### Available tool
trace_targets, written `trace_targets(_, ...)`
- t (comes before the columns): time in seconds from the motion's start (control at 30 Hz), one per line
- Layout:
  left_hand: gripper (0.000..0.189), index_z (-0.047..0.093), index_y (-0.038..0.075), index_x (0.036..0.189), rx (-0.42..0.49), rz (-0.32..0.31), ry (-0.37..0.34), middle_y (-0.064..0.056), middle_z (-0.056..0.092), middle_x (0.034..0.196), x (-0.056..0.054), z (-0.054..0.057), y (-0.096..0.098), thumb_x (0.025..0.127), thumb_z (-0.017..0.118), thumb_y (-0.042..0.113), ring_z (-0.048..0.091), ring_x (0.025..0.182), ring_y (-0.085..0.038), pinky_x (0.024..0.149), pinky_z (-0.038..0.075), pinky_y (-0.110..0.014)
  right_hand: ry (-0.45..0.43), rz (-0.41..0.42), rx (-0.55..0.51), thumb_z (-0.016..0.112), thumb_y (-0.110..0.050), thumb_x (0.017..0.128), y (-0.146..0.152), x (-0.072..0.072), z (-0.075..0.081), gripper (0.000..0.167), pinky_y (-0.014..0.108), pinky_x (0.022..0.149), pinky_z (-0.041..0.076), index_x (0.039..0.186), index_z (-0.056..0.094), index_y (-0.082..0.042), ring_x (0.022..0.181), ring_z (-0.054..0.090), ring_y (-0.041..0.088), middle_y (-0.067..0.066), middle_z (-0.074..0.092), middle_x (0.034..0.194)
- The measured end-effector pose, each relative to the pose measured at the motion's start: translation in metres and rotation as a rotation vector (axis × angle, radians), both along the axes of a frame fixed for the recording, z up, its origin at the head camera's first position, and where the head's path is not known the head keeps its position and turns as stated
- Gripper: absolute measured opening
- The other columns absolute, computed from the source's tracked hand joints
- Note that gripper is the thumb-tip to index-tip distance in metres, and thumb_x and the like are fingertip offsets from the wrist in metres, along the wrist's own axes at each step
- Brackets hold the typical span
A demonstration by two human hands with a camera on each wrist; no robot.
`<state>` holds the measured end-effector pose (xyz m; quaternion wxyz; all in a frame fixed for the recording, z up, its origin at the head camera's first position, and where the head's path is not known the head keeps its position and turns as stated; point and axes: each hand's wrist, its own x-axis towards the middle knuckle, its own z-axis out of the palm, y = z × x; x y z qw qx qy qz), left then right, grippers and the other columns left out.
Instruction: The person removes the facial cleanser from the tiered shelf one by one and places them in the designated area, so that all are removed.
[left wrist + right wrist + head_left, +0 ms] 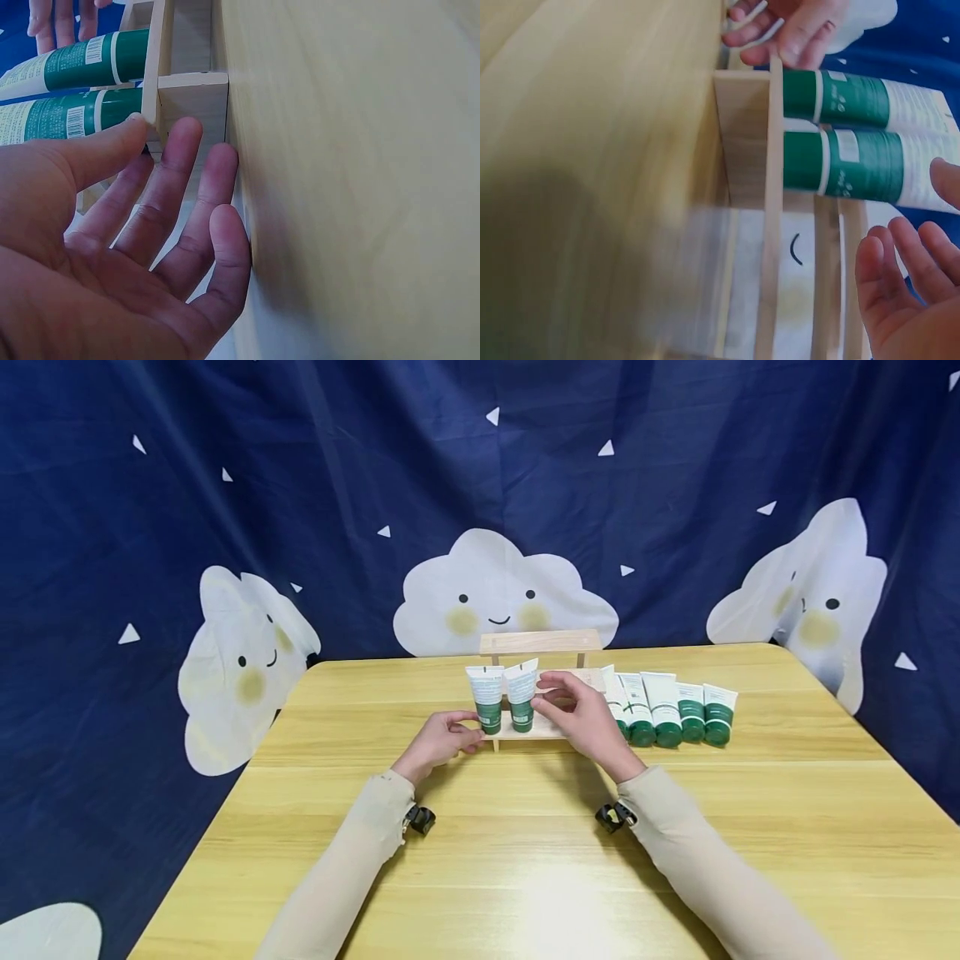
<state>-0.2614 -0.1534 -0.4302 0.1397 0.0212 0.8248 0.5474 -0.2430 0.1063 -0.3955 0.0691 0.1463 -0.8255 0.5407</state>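
Note:
Two green-and-white squeeze tubes stand cap down on the lowest step of a wooden tiered stand [540,642]. The left tube [487,697] is upright; the right tube [521,695] leans slightly. My left hand [444,742] holds the left end of that step, thumb [124,146] on the board's edge and index finger tucked beneath it. Beside the right tube, my right hand [581,710] has its fingers spread and loosely bent. In the right wrist view its thumb [946,181] overlaps the tube's white part, while the other fingers stand away from it.
Several more green-and-white tubes [662,708] lie in a row right of the stand, close to my right hand. A wooden table [495,843] carries everything. Behind it hangs a dark blue curtain [337,510] with cloud faces.

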Motion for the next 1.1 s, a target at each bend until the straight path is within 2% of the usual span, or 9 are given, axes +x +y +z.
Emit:
trace_targets(0.13, 0.039, 0.067, 0.009, 0.133, -0.002, 0.002, -0.001, -0.009, 0.079, 0.094, 0.000, 0.000, 0.001, 0.095, 0.073, 0.015, 0.073, 0.076, -0.016, 0.060, 0.044, -0.025, 0.004, 0.003, 0.010, 0.071, -0.027, 0.098, -0.006, -0.002, -0.005, 0.046, 0.045, 0.096, 0.054, 0.139, 0.059, -0.013, 0.113, 0.069, 0.029, 0.010, 0.069, 0.129)
trace_targets(0.33, 0.038, 0.066, 0.008, 0.133, 0.004, 0.002, 0.004, -0.010, 0.079, 0.095, 0.000, -0.001, 0.001, 0.095, 0.072, 0.014, 0.072, 0.075, -0.016, 0.058, 0.043, -0.024, 0.020, 0.002, 0.033, 0.071, -0.023, 0.098, -0.009, -0.003, -0.010, 0.043, 0.044, 0.093, 0.054, 0.137, 0.060, -0.010, 0.112, 0.068, 0.026, 0.011, 0.072, 0.121)
trace_targets(0.63, 0.038, 0.066, 0.008, 0.133, 0.008, -0.001, 0.000, -0.012, 0.078, 0.096, 0.000, -0.001, 0.001, 0.095, 0.072, 0.014, 0.072, 0.076, -0.016, 0.059, 0.043, -0.024, 0.024, -0.007, 0.049, 0.071, -0.019, 0.098, -0.012, -0.003, -0.012, 0.042, 0.047, 0.094, 0.054, 0.135, 0.058, -0.004, 0.110, 0.066, 0.030, 0.014, 0.066, 0.115)
trace_targets(0.9, 0.038, 0.067, 0.008, 0.132, 0.011, -0.002, 0.000, -0.012, 0.078, 0.097, -0.001, -0.001, 0.001, 0.095, 0.072, 0.014, 0.073, 0.077, -0.017, 0.058, 0.043, -0.023, -0.012, -0.010, 0.049, 0.069, -0.024, 0.099, -0.013, -0.002, -0.013, 0.031, 0.045, 0.094, 0.055, 0.125, 0.059, -0.009, 0.108, 0.069, 0.031, 0.014, 0.071, 0.120)
trace_targets(1.1, 0.037, 0.066, 0.008, 0.132, 0.003, -0.007, 0.006, -0.012, 0.078, 0.097, 0.001, 0.000, 0.001, 0.096, 0.072, 0.013, 0.073, 0.079, -0.019, 0.058, 0.043, -0.024, -0.018, -0.013, 0.056, 0.070, -0.024, 0.099, -0.014, -0.001, -0.012, 0.030, 0.046, 0.091, 0.057, 0.123, 0.058, -0.010, 0.109, 0.070, 0.033, 0.015, 0.072, 0.122)
